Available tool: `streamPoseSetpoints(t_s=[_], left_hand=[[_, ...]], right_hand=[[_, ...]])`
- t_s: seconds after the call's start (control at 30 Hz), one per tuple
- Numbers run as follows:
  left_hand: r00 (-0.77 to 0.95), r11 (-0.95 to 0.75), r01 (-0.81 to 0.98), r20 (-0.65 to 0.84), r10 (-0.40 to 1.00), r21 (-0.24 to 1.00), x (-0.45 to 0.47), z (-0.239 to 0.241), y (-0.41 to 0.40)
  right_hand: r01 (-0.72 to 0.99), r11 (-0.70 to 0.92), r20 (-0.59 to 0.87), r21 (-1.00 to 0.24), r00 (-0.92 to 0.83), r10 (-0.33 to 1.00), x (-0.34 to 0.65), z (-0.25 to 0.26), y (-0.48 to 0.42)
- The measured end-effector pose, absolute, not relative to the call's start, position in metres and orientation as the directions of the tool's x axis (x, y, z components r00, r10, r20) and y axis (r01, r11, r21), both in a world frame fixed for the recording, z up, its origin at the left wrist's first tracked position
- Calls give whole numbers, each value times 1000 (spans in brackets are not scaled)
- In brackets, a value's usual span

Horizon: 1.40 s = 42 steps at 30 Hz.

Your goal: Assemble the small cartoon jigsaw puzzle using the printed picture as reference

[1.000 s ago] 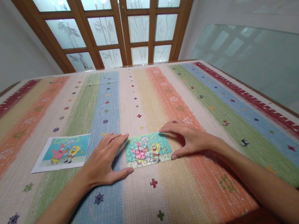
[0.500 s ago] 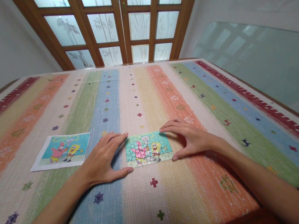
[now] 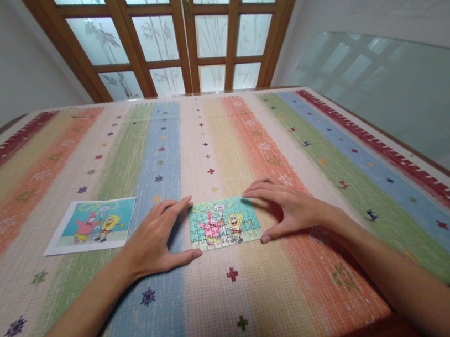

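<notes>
Puzzle: a small rectangular cardboard jigsaw puzzle point(image 3: 223, 223) with a turquoise cartoon picture lay flat and fully assembled between the two hands.
Left hand: the left hand point(image 3: 155, 241) rested on the cloth, spread in a wide curve, with its fingertips at the puzzle's far left corner and its thumb at the near left corner; it gripped nothing, only pressed against the edge.
Right hand: the right hand point(image 3: 289, 209) mirrored it, open and arched, fingertips touching the far right corner and thumb touching the near right corner.
Surface: a woven tablecloth point(image 3: 245, 310) in pastel stripes with small cross and star motifs lay under both hands.
Reference sheet: a white-bordered printed paper picture point(image 3: 94, 232) of the same cartoon lay just outside the left hand, apart from it.
Beyond the hands: wooden-framed frosted glass doors point(image 3: 184, 29) stood past the table's far edge.
</notes>
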<state>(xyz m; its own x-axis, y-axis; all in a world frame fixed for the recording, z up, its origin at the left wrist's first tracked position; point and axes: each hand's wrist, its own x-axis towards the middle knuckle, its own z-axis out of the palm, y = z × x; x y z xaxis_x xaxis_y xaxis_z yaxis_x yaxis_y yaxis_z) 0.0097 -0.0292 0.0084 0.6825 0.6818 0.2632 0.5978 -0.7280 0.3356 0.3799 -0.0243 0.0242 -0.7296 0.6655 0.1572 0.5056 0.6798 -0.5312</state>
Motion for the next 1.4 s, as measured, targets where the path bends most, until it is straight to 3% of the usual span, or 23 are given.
streamPoseSetpoints(t_s=[0.8, 1.4], left_hand=[[691, -736, 590, 264, 673, 331, 10, 9, -30], [705, -755, 583, 275, 654, 301, 10, 7, -29]], right_hand=[[529, 683, 133, -503, -734, 666, 377, 29, -28], [518, 728, 201, -449, -735, 647, 373, 25, -29]])
